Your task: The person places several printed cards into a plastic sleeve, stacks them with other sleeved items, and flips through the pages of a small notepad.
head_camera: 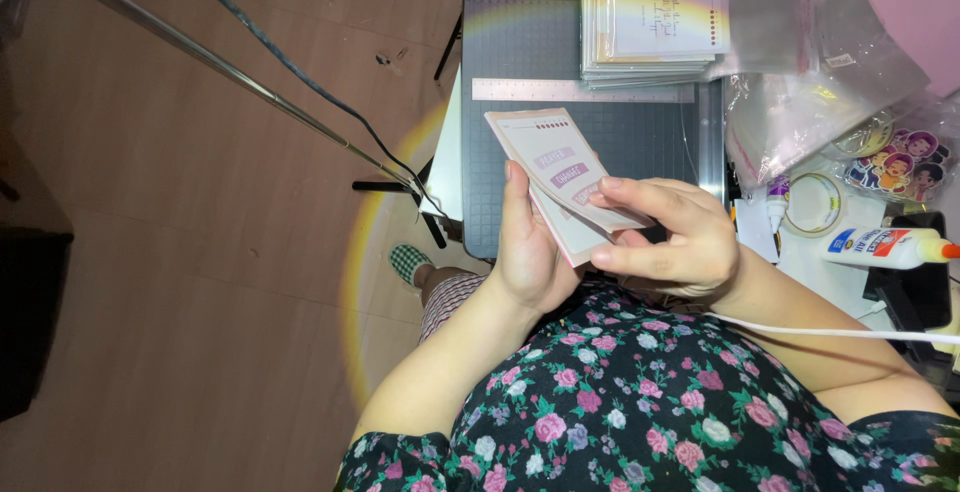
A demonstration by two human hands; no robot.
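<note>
Head view, floor: on the far left we see a wooden floor (pixel 200 202), with a thin metal rod (pixel 220 72) and a dark cable (pixel 290 67) crossing above it.
Foot: a checked green slipper (pixel 408 262) shows just under the table edge.
Left hand: our left hand (pixel 528 252) is closed around a stack of printed cards (pixel 560 182), fingers behind it and thumb along its left side.
Cards: the stack is tilted, held above the dark grey cutting mat (pixel 530 42), in front of our flowered dress (pixel 640 402).
Right hand: our right hand (pixel 670 237) pinches the top card between thumb and fingers and lifts it a little from the stack.
Mat: a ruler strip (pixel 580 90) lies across it, and a second pile of cards (pixel 650 32) rests at its upper right.
Right side: clear plastic bags (pixel 820 82), a tape roll (pixel 815 204) and a white glue bottle (pixel 885 247) lie near each other.
</note>
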